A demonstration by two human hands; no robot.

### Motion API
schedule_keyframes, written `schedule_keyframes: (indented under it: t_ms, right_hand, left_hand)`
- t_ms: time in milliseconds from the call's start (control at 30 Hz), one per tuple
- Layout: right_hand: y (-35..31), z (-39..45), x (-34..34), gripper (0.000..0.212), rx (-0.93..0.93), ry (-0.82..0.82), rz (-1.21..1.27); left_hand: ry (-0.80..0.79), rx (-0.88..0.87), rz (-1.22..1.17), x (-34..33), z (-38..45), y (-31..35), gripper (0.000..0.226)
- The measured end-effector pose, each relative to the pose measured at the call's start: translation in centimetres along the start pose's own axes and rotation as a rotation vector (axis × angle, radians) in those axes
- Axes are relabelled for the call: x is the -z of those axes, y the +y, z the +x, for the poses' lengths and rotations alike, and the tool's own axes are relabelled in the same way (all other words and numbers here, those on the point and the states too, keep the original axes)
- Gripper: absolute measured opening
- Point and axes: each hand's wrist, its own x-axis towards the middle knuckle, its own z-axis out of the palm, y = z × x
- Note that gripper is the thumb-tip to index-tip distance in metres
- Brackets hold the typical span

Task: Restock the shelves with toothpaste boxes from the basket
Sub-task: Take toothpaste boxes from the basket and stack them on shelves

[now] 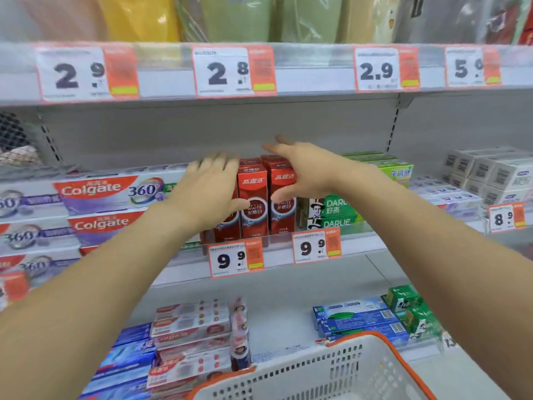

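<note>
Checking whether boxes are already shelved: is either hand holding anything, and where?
Nothing is gripped. The left hand rests flat on the red boxes' left side; the right hand spreads over their tops.

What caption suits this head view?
Both hands, left and right, straighten upright red toothpaste boxes on the shelf.

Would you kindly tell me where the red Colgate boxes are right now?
In the head view, the red Colgate boxes stand upright mid-shelf, between the left hand and right hand, beside the green Darlie boxes.

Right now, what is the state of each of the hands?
Left hand: open, flat against the red toothpaste boxes.
Right hand: open, fingers spread over the same boxes, gripping nothing.
</note>
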Motion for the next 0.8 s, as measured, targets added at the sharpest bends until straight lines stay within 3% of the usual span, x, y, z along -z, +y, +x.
schedule_keyframes:
  t_ms: [300,800]
  right_hand:
    - [-0.1,1.6,-0.6,0.081,0.043,0.022,-0.041]
    - [2.1,1.1,0.4,0.086,0.046,0.01,-0.024]
  left_hand:
    - [0.014,-0.028,-0.144,-1.4,1.2,0.3,0.07]
    - [0.094,0.056,-0.33,-1.6,1.9,2.8,0.062]
